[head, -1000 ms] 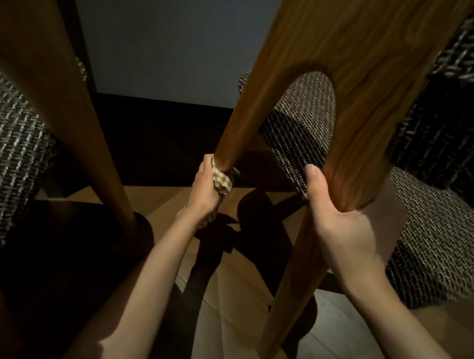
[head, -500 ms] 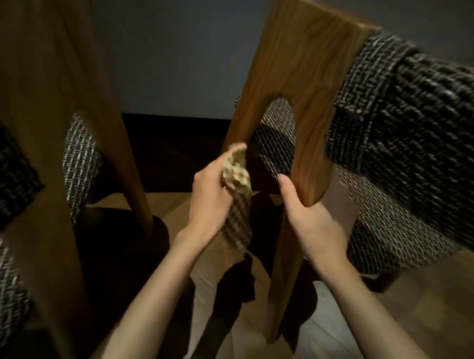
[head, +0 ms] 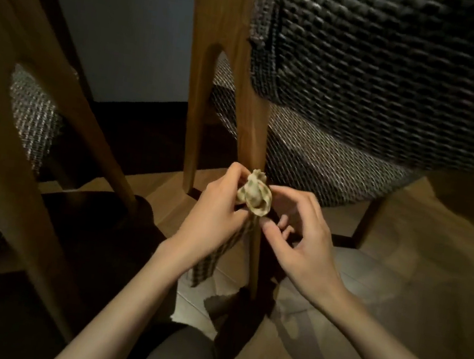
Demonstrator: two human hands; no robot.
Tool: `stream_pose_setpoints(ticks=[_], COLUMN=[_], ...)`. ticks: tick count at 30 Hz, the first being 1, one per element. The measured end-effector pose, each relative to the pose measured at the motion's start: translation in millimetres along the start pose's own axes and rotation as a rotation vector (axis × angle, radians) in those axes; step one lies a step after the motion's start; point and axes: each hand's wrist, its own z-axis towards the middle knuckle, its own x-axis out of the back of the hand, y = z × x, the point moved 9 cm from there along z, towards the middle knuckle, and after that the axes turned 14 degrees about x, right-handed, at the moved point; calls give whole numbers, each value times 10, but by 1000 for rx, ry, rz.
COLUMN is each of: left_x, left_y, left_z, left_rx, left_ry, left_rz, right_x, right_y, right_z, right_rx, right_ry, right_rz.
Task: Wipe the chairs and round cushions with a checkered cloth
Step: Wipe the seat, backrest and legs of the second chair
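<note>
The checkered cloth [head: 254,198] is bunched into a ball in front of the wooden chair leg [head: 249,114], and a tail of it hangs down past my left wrist. My left hand [head: 215,216] grips the bunch from the left. My right hand [head: 298,233] is off the leg and closes its index finger and thumb round the right side of the bunch. The chair's dark woven backrest [head: 397,68] fills the upper right, above the lighter woven seat cushion [head: 308,162].
A second wooden chair [head: 37,96] with a woven cushion [head: 36,117] stands close on the left. Wooden floor [head: 381,291] lies below, and a pale wall [head: 123,26] is behind. My knee [head: 177,356] shows at the bottom.
My left hand drew the cloth off the far leg and toward me. My right hand let go of the chair leg and came to the bunched cloth. The view swung left.
</note>
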Motion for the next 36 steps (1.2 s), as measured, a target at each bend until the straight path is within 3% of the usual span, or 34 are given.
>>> stream_pose_setpoints(ticks=[7,12,14,16,20,22,24,28,30,33,34,36], left_x=[-501,-917,-1021,-1053,-1149,-1247,-1293,-1170,-1023,-914,-899,-891], left_y=[415,626,712,795,869,806,706,509,379,258,261,309], left_z=[-199,-293,-316,-308,-273,-255,-240,-234,-200,-158,-148,-143], left_rx=[-76,-157,-134,-153,-247,-173,-57,130,239,345,347,339], left_ry=[-126,-285,-339,-320,-285,-381,-432,-290,-156,-117,-130,-175], left_rz=[117,182,91,18,87,15,-88,-273,-370,-482,-482,-515], right_x=[551,1023,1171,1226,1242,1321,1446,1581,1335,771,667,640], right_y=[16,152,149,94,-34,16,193,423,376,312,315,370], right_z=[-200,-410,-425,-398,-375,-355,-385,-570,-535,-605,-637,-659], right_rx=[-21,-150,-183,-175,-146,-161,-231,-417,-311,-272,-285,-313], right_ry=[141,257,214,66,-173,-154,-29,181,115,-161,-184,-75], right_rz=[-90,88,104,64,7,-31,-114,-458,-304,-1,24,5])
